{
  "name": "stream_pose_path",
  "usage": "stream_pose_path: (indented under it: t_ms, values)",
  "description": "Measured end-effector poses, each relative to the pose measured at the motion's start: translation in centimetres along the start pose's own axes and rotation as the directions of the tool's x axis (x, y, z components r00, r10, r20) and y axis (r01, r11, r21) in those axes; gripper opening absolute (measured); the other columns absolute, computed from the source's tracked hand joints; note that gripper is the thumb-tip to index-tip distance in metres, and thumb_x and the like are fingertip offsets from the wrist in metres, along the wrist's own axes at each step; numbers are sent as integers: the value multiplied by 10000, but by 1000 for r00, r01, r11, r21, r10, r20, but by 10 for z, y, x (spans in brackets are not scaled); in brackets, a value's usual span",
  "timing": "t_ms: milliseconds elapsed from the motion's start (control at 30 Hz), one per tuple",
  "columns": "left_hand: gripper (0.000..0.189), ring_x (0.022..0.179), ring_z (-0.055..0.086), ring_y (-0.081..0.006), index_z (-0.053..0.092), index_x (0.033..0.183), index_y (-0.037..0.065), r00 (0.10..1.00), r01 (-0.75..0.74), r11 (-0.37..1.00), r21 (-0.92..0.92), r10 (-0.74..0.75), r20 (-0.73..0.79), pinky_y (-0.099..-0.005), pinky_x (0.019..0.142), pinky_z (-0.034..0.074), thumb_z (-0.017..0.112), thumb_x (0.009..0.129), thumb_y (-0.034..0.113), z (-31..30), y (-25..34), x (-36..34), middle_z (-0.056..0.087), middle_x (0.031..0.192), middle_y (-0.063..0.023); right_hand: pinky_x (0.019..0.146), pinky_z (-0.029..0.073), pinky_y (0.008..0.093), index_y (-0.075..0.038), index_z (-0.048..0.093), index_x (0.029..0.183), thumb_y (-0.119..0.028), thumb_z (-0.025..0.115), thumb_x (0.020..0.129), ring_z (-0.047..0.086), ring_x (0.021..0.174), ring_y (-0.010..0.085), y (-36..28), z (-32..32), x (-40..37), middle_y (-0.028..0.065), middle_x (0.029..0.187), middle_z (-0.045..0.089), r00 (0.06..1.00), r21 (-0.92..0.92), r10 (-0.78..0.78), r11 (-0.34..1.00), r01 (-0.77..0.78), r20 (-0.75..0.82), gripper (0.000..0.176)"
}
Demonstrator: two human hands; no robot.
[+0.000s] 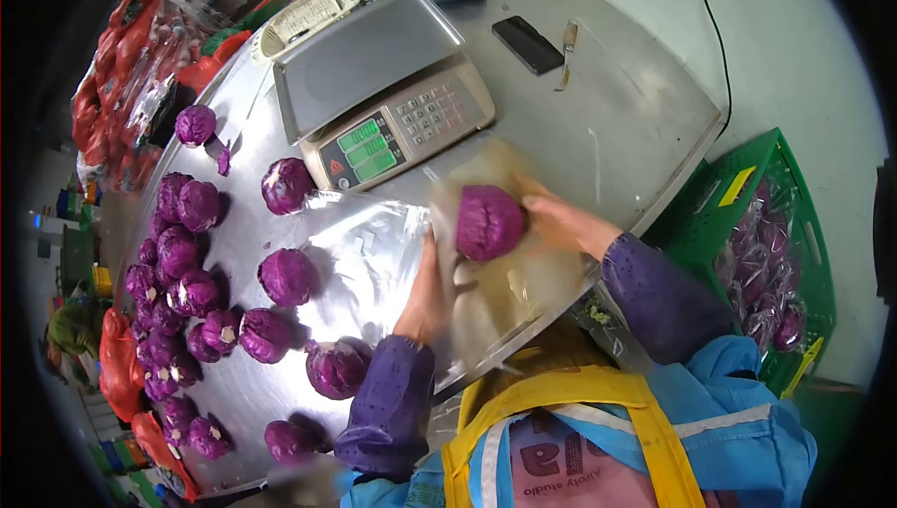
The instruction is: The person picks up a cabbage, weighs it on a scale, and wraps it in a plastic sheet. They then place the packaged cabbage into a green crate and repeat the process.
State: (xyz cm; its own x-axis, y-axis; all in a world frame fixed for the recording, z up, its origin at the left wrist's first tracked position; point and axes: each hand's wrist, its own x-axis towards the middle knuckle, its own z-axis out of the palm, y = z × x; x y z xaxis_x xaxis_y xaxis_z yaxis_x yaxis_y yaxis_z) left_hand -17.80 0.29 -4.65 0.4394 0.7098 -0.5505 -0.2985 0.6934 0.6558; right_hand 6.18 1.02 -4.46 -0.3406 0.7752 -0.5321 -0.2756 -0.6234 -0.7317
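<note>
My right hand (pixel 567 220) grips a red cabbage (pixel 490 223) from its right side, thumb at the top and fingers partly hidden behind it. Around and below the cabbage is a tan, see-through sheet (pixel 505 307), smeared by motion. Just left of it, my left hand (pixel 425 298) points upward with its fingertips at the right edge of a clear plastic bag (pixel 360 242), closed on that edge. The clear plastic spreads leftward over the steel table (pixel 635 87). Another red cabbage (pixel 338 368) lies beside my left sleeve.
A scale (pixel 397 134) with a lit green display stands beyond my hands. Behind it are a phone (pixel 528 44) and a knife (pixel 566 55). Several red cabbages (pixel 177 251) crowd the table's left side. At right, a green crate (pixel 794 190) holds wrapped cabbages.
</note>
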Motion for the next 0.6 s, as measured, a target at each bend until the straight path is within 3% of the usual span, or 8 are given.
stream_pose_path:
  t_ms: [100, 167, 200, 300, 367, 433, 500, 600]
  values:
    - [703, 1274, 282, -283, 138, 1400, 184, 991, 1, 1000, -5, 0, 137, -527, 991, 278, 322, 868, 605, 4, -3, 17, 255, 1406, -95, 983, 341, 355, -122, 151, 1403, -329, 596, 816, 335, 1242, 254, -9, 22, 7, 128, 1382, 291, 985, -311, -172, 935, 172, 29, 766]
    - [682, 1233, 328, -256, 118, 1387, 168, 967, -229, 971, 66, 235, -96, -470, 975, 328, 450, 883, 486, 21, -6, 18, 283, 1370, -91, 1009, 306, 348, -118, 131, 1406, -330, 632, 793, 308, 1259, 256, -20, 29, 4, 141, 1389, 266, 968, -458, -247, 856, 240, 45, 820]
    - [698, 1214, 343, -246, 100, 1370, 159, 968, -239, 971, -16, 236, -87, -427, 965, 360, 541, 869, 363, 30, 2, 11, 297, 1336, -102, 1026, 276, 352, -113, 135, 1403, -320, 663, 769, 298, 1265, 254, -28, 31, -1, 150, 1388, 263, 947, -537, -308, 787, 305, 87, 851]
    - [695, 1210, 346, -259, 109, 1358, 155, 959, -278, 960, -28, 275, -70, -435, 957, 370, 554, 856, 338, 54, 6, 3, 299, 1322, -112, 1034, 262, 354, -95, 145, 1395, -260, 731, 698, 292, 1270, 261, -51, 38, -26, 168, 1385, 264, 904, -653, -391, 642, 401, 171, 925]
    - [841, 1243, 296, -320, 36, 1358, 76, 963, -269, 955, -124, 268, -27, -431, 994, 333, 633, 799, 273, 74, -3, -1, 245, 1336, -199, 1034, 258, 360, -78, 155, 1392, -228, 754, 642, 290, 1276, 274, -65, 43, -46, 185, 1374, 282, 890, -780, -426, 498, 380, 162, 972]
    - [873, 1268, 228, -311, -6, 1374, 156, 992, -123, 992, -37, 122, -42, -507, 1003, 288, 608, 805, 402, 89, -30, -5, 171, 1380, -143, 1036, 254, 360, -66, 168, 1388, -211, 756, 618, 286, 1279, 281, -73, 44, -64, 191, 1370, 284, 902, -829, -400, 441, 345, 162, 979]
    - [846, 1290, 197, -275, -23, 1388, 181, 988, -49, 993, -106, 64, 140, -493, 993, 290, 536, 832, 490, 95, -61, -8, 142, 1413, -98, 1038, 250, 361, -54, 182, 1383, -194, 758, 594, 282, 1281, 287, -69, 32, -75, 198, 1365, 287, 913, -874, -378, 379, 304, 154, 987]
    - [786, 1305, 174, -239, -10, 1390, 158, 963, 179, 970, -165, -139, 229, -470, 993, 300, 498, 870, 454, 100, -74, -22, 114, 1427, -87, 1015, 288, 382, -44, 220, 1366, -257, 766, 599, 329, 1241, 342, -50, 5, -94, 236, 1325, 317, 938, -917, -303, 298, 263, 171, 966]
